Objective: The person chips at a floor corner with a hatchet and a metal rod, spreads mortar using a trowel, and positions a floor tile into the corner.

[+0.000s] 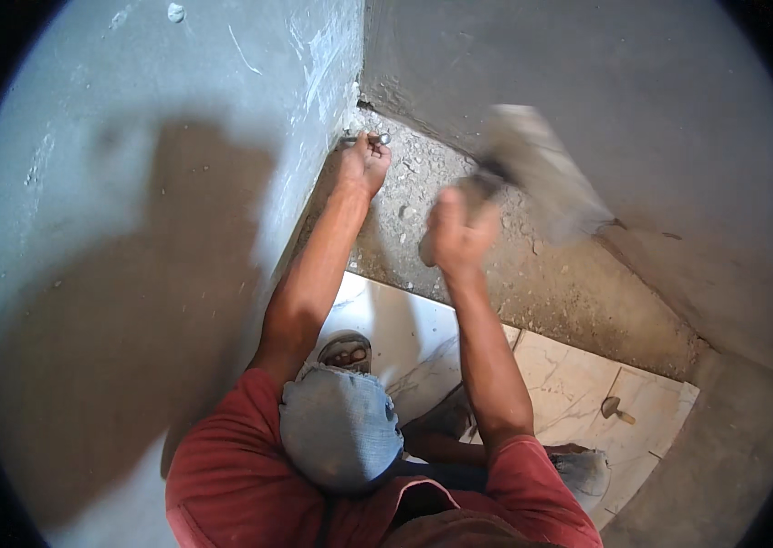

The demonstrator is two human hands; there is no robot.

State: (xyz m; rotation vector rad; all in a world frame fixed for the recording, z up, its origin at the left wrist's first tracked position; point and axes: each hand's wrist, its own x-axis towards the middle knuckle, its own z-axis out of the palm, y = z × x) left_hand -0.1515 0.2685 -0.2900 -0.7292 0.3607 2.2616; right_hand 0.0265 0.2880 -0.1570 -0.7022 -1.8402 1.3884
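My left hand (365, 164) is closed around a short metal chisel (383, 139), low down near the corner. The chisel lies nearly level, its round silver end to the right and its other end toward the base of the left wall. Raised to the right of it, my right hand (462, 228) grips a short-handled tool with a broad, pale grey head (555, 173). Motion smears this tool, and I cannot tell its exact kind. Under both hands lies a rough strip of broken concrete (423, 187), strewn with chips and dust.
A bluish plastered wall (112, 55) rises at left, a grey wall (605, 55) at far right. Marble-patterned tiles (569, 365) cover the floor nearer me, under my feet. A small trowel (617, 410) with a wooden handle lies on them at right.
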